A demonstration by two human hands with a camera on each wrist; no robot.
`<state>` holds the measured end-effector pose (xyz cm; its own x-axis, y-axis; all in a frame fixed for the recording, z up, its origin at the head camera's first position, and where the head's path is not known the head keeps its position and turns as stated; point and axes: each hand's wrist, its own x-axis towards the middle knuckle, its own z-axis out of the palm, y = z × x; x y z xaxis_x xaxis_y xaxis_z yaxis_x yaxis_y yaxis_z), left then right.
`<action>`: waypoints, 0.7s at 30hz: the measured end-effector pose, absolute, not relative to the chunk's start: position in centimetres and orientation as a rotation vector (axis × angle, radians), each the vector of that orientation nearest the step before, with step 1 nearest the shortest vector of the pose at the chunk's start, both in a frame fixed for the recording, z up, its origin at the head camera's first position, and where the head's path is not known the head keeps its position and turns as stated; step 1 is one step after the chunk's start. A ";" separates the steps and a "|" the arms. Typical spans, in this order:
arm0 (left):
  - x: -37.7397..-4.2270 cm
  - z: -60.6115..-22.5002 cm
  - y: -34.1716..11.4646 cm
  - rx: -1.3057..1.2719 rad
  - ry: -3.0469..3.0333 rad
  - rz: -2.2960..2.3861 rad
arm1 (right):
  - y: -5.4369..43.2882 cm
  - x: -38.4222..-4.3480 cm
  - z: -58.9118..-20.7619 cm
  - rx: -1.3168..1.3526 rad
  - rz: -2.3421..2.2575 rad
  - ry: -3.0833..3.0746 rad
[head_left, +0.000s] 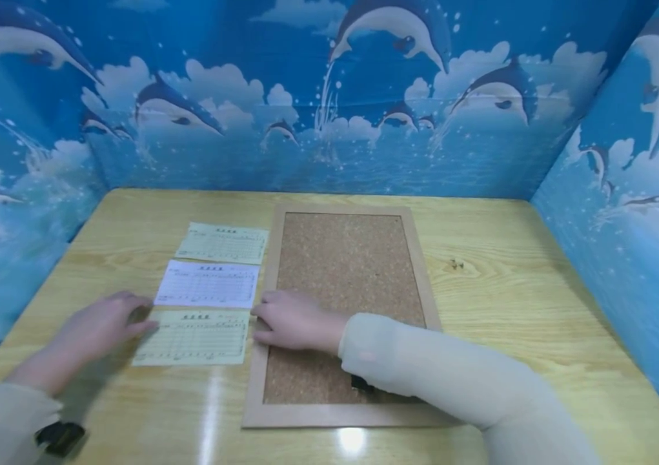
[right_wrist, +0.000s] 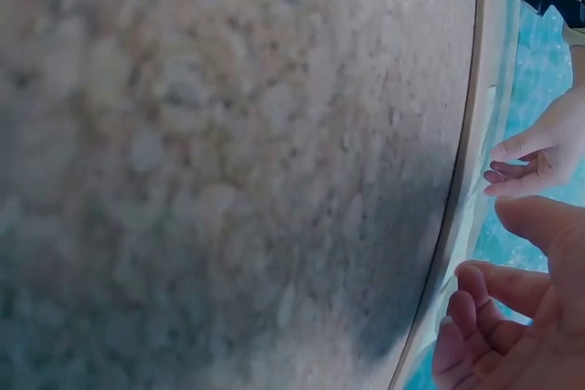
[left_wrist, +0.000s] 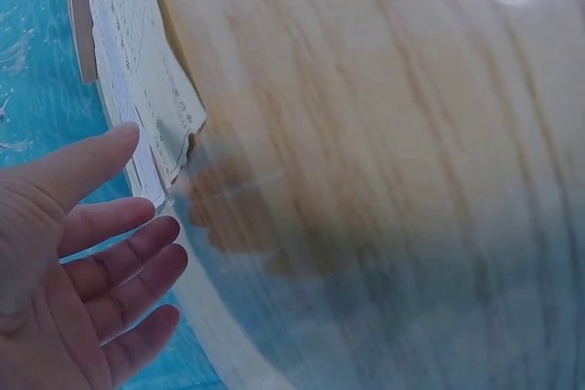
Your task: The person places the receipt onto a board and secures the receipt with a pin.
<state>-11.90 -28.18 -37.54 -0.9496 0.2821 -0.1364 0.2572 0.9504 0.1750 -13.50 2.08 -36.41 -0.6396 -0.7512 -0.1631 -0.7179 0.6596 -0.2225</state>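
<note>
Three printed paper slips lie in a column on the table: a pale green slip point(head_left: 224, 242) at the back, a white slip point(head_left: 207, 284) in the middle and another pale green slip point(head_left: 190, 339) in front. My left hand point(head_left: 91, 326) is at the left edges of the white and front slips; in the left wrist view its fingers point(left_wrist: 128, 289) are spread and loosely bent. Across the corkboard point(head_left: 352, 258) reaches my right arm. The right hand point(head_left: 297, 320), thumb apart from its loosely bent fingers point(right_wrist: 471, 317), is by the slips' right edges. Neither hand grips anything.
The wooden-framed corkboard lies flat, just right of the slips, on a light wood-grain table point(head_left: 497, 278). Blue dolphin-printed cloth point(head_left: 306, 155) stands along the table's back and sides. A small dark mark point(head_left: 456, 264) shows right of the board.
</note>
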 end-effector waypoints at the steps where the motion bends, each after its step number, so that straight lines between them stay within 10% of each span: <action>1: -11.9 -37.6 -28.2 0.412 2.941 0.233 | 2.0 -13.5 -36.6 -1.186 -0.194 2.640; 21: -12.4 -37.9 -27.9 0.444 2.918 0.233 | 0.0 -13.5 -37.0 -1.051 -0.110 2.646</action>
<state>-12.39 -27.86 -37.94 -0.9391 0.3074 -0.1538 0.2792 0.9431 0.1805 -13.49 0.04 -37.01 -0.6914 -0.6816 -0.2395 -0.6594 0.7308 -0.1764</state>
